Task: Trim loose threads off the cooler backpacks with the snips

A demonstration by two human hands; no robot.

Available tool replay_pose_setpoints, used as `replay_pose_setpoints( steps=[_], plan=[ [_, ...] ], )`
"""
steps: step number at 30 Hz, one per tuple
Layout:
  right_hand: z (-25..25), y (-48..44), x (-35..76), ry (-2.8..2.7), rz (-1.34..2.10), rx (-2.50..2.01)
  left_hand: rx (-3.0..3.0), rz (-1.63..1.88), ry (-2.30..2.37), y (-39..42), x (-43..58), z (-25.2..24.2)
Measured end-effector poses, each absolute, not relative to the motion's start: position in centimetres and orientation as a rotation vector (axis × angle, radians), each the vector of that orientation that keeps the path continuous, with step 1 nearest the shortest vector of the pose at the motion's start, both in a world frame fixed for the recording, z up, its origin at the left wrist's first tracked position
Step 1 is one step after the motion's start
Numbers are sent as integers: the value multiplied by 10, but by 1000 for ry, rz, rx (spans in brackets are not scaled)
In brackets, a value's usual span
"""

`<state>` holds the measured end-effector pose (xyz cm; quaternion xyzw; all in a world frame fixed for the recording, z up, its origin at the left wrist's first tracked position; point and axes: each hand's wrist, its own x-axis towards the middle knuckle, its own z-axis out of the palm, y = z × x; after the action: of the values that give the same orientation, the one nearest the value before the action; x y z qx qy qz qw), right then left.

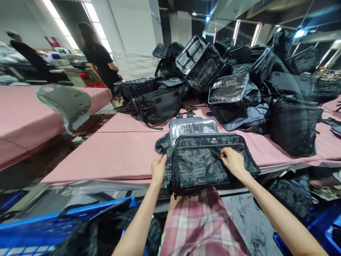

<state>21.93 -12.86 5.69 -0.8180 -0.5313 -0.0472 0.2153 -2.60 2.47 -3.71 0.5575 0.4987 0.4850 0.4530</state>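
A dark camouflage cooler bag (201,166) rests at the near edge of the pink table, its front panel facing me. Behind that panel its lid lies open, showing a silver lining (193,128). My left hand (158,169) grips the bag's left side, thumb on top and the other fingers mostly hidden. With the fingers of my right hand (232,161) I pinch a zipper pull (222,155) at the front pocket, right of centre below the white logo.
Many similar bags (196,67) are heaped across the pink table (104,156). Blue crates (78,213) holding dark bags stand low at left and right. A grey chair (63,102) is at the left. Another person's hand (319,183) shows at the right edge; people stand farther back.
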Motion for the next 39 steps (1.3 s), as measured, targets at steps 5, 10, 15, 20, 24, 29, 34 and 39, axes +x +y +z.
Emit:
replay_pose_setpoints(
  steps=[5, 10, 15, 20, 24, 29, 34, 39],
  plan=[
    [46, -100, 137, -1639, 3, -2062, 1311, 1211, 1150, 17, -20, -40],
    [43, -80, 57, -1916, 201, -1792, 1295, 1221, 1120, 11, -27, -45],
    [32, -103, 99, -2112, 298, -1416, 1309, 1223, 1186, 11, -41, -54],
    [33, -109, 180, -1747, -40, -1708, 1345, 1176, 1230, 11, -49, -62],
    [32, -99, 205, -1738, -85, -1776, 1504, 1195, 1428, 1, -54, -52],
    [25, -93, 196, -1707, 4, -1786, 2150, 1629, 1485, -39, -39, -15],
    [22, -94, 194, -1684, 66, -1801, 2793, 1365, 1238, -61, 0, 2],
    [19, -93, 196, -1696, 122, -1744, 2952, 1347, 1114, -49, 13, -4]
  ],
)
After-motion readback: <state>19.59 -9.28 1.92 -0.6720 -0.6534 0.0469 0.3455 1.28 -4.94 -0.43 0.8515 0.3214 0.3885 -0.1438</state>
